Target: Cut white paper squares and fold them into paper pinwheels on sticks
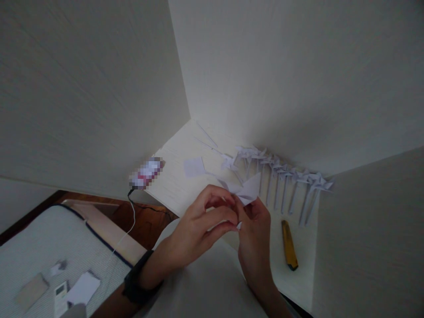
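White paper, folded into a small pointed shape [247, 191], sits pinched between both hands just below the middle of the head view, above the pale surface [175, 176]. Left hand [198, 229] comes in from seven o'clock, a dark band [139, 282] on its wrist, its fingers [220, 221] curled narrow with thumb and fingertips closed on the lower edge of the folded paper. Right hand [253, 234] rises from five o'clock, its fingers closed on the same piece from beneath, touching the left hand's fingertips.

At one o'clock of the hands, a row of finished paper pinwheels [285, 181] on stems lies side by side on the surface, running towards the wall at three o'clock. A loose paper square [194, 167] lies flat at eleven o'clock of the hands, with thin paper strips [207, 137] beyond it near the corner of the walls. A yellow utility knife [289, 245] lies on the surface at three o'clock of the right hand, near it but not touching. A blurred-out device [146, 173] rests at the surface's left edge, a cable [130, 212] hanging from it. At eight o'clock, a bed [33, 238] carries paper scraps [82, 287]
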`<act>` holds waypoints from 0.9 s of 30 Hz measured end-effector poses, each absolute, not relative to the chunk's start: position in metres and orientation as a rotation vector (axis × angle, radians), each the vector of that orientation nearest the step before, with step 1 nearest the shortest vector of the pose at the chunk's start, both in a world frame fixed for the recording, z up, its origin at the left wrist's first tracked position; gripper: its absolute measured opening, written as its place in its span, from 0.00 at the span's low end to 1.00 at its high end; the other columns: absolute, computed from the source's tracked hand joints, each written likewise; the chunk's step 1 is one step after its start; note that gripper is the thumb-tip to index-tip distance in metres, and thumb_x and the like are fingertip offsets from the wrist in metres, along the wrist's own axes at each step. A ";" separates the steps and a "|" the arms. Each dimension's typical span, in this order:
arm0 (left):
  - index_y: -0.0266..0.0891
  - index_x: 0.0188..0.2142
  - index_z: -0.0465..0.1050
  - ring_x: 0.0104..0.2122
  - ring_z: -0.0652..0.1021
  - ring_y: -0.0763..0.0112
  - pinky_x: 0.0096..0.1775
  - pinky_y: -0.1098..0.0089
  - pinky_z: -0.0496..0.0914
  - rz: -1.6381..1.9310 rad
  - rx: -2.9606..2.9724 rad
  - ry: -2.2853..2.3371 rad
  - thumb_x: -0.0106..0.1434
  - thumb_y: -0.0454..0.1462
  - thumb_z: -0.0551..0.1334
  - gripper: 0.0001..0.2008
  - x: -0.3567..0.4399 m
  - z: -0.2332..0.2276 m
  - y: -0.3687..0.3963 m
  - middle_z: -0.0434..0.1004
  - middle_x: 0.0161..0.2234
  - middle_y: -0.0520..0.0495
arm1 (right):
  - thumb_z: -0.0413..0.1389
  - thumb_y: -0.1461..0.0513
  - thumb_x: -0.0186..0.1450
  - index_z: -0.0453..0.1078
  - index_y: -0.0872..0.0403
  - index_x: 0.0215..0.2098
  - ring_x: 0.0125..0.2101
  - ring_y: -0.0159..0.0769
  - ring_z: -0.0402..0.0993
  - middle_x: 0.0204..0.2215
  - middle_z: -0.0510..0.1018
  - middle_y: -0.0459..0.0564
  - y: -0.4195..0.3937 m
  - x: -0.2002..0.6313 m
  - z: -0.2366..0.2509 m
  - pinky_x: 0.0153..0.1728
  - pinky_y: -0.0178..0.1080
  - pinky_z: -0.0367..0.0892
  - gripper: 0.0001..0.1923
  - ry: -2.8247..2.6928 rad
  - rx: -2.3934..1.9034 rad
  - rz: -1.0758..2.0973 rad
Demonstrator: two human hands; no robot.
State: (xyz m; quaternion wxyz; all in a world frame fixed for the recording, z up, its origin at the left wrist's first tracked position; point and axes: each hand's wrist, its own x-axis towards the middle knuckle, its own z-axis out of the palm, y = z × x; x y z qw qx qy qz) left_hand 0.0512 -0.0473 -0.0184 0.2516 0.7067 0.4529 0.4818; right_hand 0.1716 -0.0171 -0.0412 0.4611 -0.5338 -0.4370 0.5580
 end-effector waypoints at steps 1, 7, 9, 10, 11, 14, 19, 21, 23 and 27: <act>0.38 0.33 0.73 0.40 0.74 0.70 0.41 0.72 0.72 1.289 1.916 1.222 0.61 0.30 0.63 0.03 0.050 -0.018 -0.047 0.69 0.41 0.44 | 0.60 0.55 0.59 0.71 0.53 0.37 0.35 0.39 0.74 0.34 0.80 0.48 -0.018 0.171 -0.042 0.35 0.39 0.67 0.11 -1.085 -1.322 1.362; 0.38 0.30 0.70 0.30 0.74 0.73 0.30 0.73 0.68 1.389 1.761 1.227 0.59 0.27 0.64 0.06 0.036 -0.015 -0.049 0.73 0.28 0.50 | 0.59 0.58 0.60 0.70 0.53 0.34 0.31 0.36 0.71 0.28 0.77 0.44 -0.021 0.169 -0.044 0.34 0.38 0.66 0.07 -1.173 -1.333 1.296; 0.39 0.30 0.72 0.27 0.73 0.73 0.28 0.72 0.67 1.430 1.693 1.251 0.58 0.27 0.65 0.06 0.034 -0.014 -0.051 0.73 0.27 0.50 | 0.59 0.59 0.59 0.70 0.53 0.34 0.31 0.36 0.71 0.29 0.77 0.44 -0.021 0.168 -0.042 0.34 0.38 0.65 0.07 -1.175 -1.324 1.292; 0.39 0.31 0.73 0.27 0.73 0.73 0.28 0.72 0.67 1.434 1.664 1.260 0.58 0.28 0.65 0.05 0.033 -0.014 -0.051 0.73 0.27 0.50 | 0.59 0.59 0.60 0.71 0.53 0.35 0.32 0.36 0.71 0.30 0.77 0.44 -0.022 0.168 -0.040 0.35 0.38 0.66 0.07 -1.172 -1.318 1.295; 0.39 0.32 0.74 0.26 0.73 0.74 0.28 0.72 0.68 1.433 1.637 1.261 0.59 0.28 0.65 0.05 0.032 -0.014 -0.052 0.73 0.28 0.50 | 0.59 0.59 0.60 0.71 0.52 0.35 0.32 0.36 0.71 0.30 0.77 0.45 -0.022 0.168 -0.039 0.35 0.38 0.66 0.07 -1.168 -1.312 1.300; 0.40 0.33 0.77 0.26 0.73 0.75 0.28 0.73 0.69 1.409 1.577 1.249 0.60 0.29 0.64 0.05 0.031 -0.016 -0.052 0.73 0.28 0.50 | 0.59 0.60 0.59 0.71 0.52 0.36 0.32 0.35 0.71 0.31 0.78 0.45 -0.023 0.167 -0.035 0.36 0.38 0.66 0.07 -1.161 -1.305 1.316; 0.42 0.33 0.79 0.34 0.74 0.71 0.34 0.72 0.70 1.340 1.649 1.344 0.60 0.31 0.64 0.06 0.027 -0.020 -0.046 0.74 0.32 0.48 | 0.58 0.61 0.59 0.72 0.53 0.38 0.34 0.37 0.72 0.33 0.78 0.47 -0.023 0.166 -0.031 0.37 0.39 0.66 0.08 -1.202 -1.327 1.346; 0.42 0.31 0.80 0.35 0.73 0.71 0.33 0.73 0.69 1.349 1.640 1.372 0.58 0.31 0.66 0.05 0.025 -0.022 -0.043 0.74 0.33 0.48 | 0.58 0.62 0.60 0.72 0.53 0.38 0.34 0.37 0.73 0.34 0.78 0.47 -0.023 0.166 -0.031 0.38 0.40 0.66 0.08 -1.210 -1.323 1.356; 0.42 0.30 0.79 0.33 0.73 0.72 0.31 0.73 0.68 1.379 1.570 1.366 0.57 0.31 0.68 0.04 0.024 -0.023 -0.042 0.74 0.31 0.49 | 0.57 0.62 0.60 0.72 0.52 0.38 0.35 0.38 0.73 0.32 0.77 0.46 -0.023 0.165 -0.031 0.39 0.41 0.66 0.08 -1.236 -1.321 1.361; 0.41 0.26 0.75 0.27 0.72 0.74 0.29 0.74 0.66 1.378 1.350 1.384 0.53 0.30 0.70 0.06 0.025 -0.021 -0.042 0.74 0.25 0.53 | 0.57 0.62 0.60 0.72 0.51 0.38 0.36 0.39 0.73 0.32 0.77 0.45 -0.023 0.165 -0.030 0.40 0.42 0.66 0.07 -1.298 -1.319 1.384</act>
